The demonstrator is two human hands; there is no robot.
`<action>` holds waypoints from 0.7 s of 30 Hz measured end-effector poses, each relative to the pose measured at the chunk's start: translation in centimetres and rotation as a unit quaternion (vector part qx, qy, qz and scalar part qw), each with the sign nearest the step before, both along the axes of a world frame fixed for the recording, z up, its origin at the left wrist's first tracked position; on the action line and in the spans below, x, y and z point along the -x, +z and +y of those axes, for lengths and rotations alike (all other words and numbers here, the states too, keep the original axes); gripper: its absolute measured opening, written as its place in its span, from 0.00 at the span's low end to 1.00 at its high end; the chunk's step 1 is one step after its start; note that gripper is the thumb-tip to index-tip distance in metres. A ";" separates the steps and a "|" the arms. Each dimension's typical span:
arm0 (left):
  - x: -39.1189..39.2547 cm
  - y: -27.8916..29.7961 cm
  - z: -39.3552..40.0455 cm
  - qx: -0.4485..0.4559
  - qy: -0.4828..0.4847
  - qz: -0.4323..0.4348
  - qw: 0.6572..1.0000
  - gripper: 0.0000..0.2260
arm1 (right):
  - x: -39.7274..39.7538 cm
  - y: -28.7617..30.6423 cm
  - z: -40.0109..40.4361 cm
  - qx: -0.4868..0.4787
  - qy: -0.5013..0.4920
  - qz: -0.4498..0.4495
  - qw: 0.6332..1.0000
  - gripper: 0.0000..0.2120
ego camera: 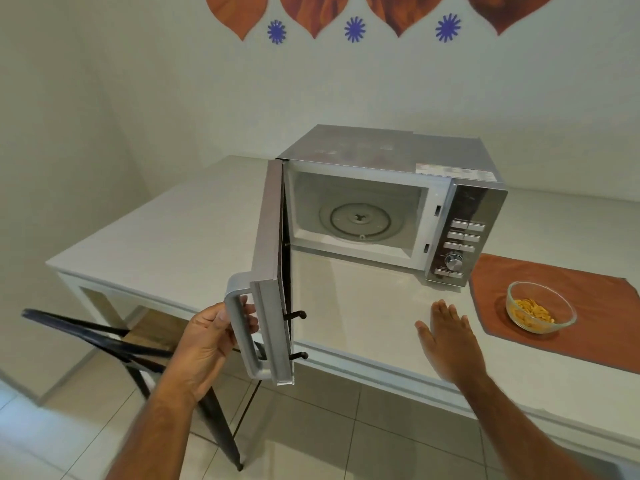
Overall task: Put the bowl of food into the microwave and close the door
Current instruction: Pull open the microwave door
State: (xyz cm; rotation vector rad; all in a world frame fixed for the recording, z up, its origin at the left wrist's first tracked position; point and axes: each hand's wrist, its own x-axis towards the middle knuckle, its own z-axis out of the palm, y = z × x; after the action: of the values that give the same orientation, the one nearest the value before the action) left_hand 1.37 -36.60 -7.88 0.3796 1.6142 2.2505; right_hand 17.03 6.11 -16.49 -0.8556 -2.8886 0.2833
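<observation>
On the pale, smooth table (180, 244) stands a boxy silver microwave (388, 161), its door (272, 271) swung wide open, showing a round glass turntable (360, 220) inside. The left hand (211, 344) is wrapped around the door's curved metal handle (242, 337). The right hand (450, 344) hovers flat with fingers spread, holding nothing. To its right, the clear glass bowl (541, 311) of yellow food sits on a rust-coloured cloth mat (588, 296).
</observation>
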 end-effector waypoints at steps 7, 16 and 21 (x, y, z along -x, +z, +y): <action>1.1 -0.4 -3.3 -0.010 0.010 -0.010 1.000 0.21 | 0.0 0.3 -0.1 0.002 0.008 0.000 1.000 0.33; 2.1 -0.4 -6.7 0.005 0.038 0.038 0.999 0.20 | -0.1 0.3 -0.1 0.003 0.014 -0.001 1.000 0.33; 2.1 3.1 -7.4 0.041 0.124 0.089 0.987 0.17 | 0.0 -0.1 0.2 0.005 0.015 0.002 1.000 0.34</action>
State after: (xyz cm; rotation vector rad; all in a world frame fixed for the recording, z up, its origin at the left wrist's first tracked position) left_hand -0.73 -44.05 -4.79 0.3876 1.9357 2.3754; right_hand 17.08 6.26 -16.56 -0.8136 -2.9016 0.3007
